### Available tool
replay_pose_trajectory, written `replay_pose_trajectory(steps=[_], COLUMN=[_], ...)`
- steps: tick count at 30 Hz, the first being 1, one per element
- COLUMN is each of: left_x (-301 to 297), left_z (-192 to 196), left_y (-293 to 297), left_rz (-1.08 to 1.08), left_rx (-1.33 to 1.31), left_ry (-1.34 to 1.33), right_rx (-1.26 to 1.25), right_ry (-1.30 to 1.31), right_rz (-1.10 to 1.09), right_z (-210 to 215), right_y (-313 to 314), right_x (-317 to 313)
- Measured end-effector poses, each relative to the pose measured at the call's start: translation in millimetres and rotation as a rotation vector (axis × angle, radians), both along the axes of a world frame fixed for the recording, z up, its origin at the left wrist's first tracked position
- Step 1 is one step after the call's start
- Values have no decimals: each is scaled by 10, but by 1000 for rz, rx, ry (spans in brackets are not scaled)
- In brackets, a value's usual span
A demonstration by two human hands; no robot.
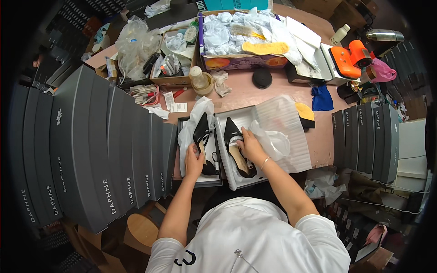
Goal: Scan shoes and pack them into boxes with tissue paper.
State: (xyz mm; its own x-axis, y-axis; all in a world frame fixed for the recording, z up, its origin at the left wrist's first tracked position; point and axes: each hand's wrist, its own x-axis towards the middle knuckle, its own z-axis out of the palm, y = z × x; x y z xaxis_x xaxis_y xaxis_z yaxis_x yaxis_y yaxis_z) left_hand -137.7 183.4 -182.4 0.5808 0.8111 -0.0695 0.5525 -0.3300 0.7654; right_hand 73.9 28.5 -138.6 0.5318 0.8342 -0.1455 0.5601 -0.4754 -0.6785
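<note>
Two black pointed-toe slingback shoes lie side by side in front of me. The left shoe rests with white tissue paper in one half of an opened grey shoe box. My left hand is closed on its side near the heel. The right shoe lies over white wrapping in the other box half, its beige insole facing up. My right hand grips its inner edge, thumb and fingers at the side. Thin white foam sheet spreads out on the right.
Tall rows of grey shoe boxes stand at left, with more boxes at right. Behind are a carton of crumpled paper, a bottle, a round black tin, a blue cloth and an orange tape dispenser.
</note>
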Motion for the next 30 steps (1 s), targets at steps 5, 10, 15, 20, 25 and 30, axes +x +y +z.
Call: replay_pose_trajectory(steps=[5, 10, 15, 20, 25, 30], left_x=[-88, -81, 163, 250, 331, 406], left_z=[148, 491, 192, 516, 1216, 1778], left_y=[181, 35, 36, 181, 383, 535], left_rz=[-3, -577, -724, -831, -597, -455], left_rx=[-545, 493, 423, 418, 225, -396], left_ry=[-87, 175, 253, 207, -211, -282], right_rx=[-55, 31, -133, -208, 95, 445], right_ry=[-424, -591, -485, -564, -487, 146], right_rz=[557, 900, 941, 858, 677, 153], right_z=[449, 223, 98, 232, 177, 933], right_y=[-417, -308, -152, -174, -390, -347], right_x=[178, 112, 38, -76, 3, 62])
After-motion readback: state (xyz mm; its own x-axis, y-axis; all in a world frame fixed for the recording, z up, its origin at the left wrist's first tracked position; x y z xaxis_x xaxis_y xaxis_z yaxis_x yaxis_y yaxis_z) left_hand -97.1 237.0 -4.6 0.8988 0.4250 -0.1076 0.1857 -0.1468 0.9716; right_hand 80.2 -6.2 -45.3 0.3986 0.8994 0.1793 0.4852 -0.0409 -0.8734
